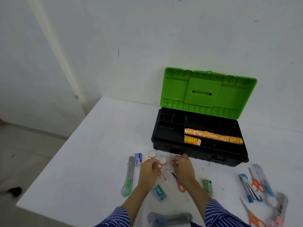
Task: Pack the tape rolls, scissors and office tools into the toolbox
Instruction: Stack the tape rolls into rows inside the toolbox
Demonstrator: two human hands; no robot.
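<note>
Just before the toolbox point(199, 145), both hands are down on the table point(91, 145): left hand point(150, 169) curls round orange scissor handles point(159, 167), right hand point(182, 167) pinches a small tape roll point(172, 160). Orange tape rolls point(213, 135) already sit inside. Cutter point(128, 176) and staple box point(138, 158) lie left.

A: Toolbox point(199, 150): black body, green lid point(208, 92) open and upright, far right of the table. Two rows of orange-yellow tape rolls point(213, 135) lie in its front tray compartments.

B: Outside the box?

A: Clear tape rolls point(152, 153) just before its front wall. Orange-handled scissors point(180, 184) near the centre. Green-slider utility knife point(128, 177) to the left, small staple box point(138, 158) beside it. At right, a blue stapler point(248, 188), more orange scissors point(255, 182), blurred.
</note>
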